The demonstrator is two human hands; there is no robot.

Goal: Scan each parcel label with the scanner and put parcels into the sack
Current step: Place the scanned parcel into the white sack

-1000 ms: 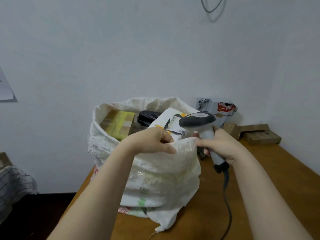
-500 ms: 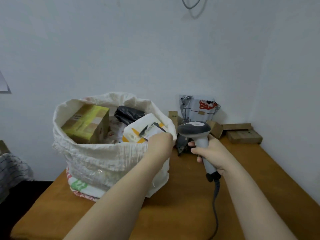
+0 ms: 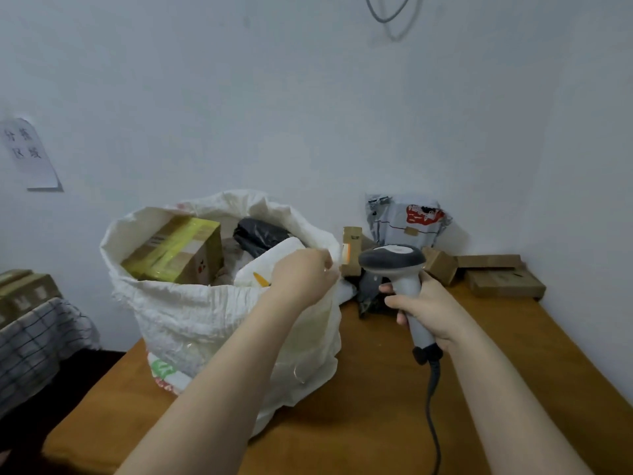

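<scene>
A white woven sack [image 3: 191,317] stands open on the wooden table [image 3: 376,389], left of centre. Inside lie a box wrapped in yellow tape [image 3: 174,250], a black bag [image 3: 260,234] and a white mailer [image 3: 260,269]. My left hand [image 3: 305,275] is at the sack's right rim, fingers curled on the fabric above the white mailer. My right hand [image 3: 424,306] grips the handle of the grey scanner [image 3: 394,260], held upright just right of the sack, its cable hanging down. Unbagged parcels lie behind the scanner: a grey mailer [image 3: 407,221] against the wall and small cardboard boxes [image 3: 442,265].
A flat brown box [image 3: 503,282] and a long thin one [image 3: 486,260] lie at the table's back right corner by the wall. A narrow carton [image 3: 351,248] stands beside the sack. Left of the table are a checked cloth [image 3: 30,341] and boxes [image 3: 24,289].
The view has shifted, so the sack now sits further left. The white mailer has gone down into the sack, and my left hand has moved to its right rim. The scanner has moved right, clear of the sack.
</scene>
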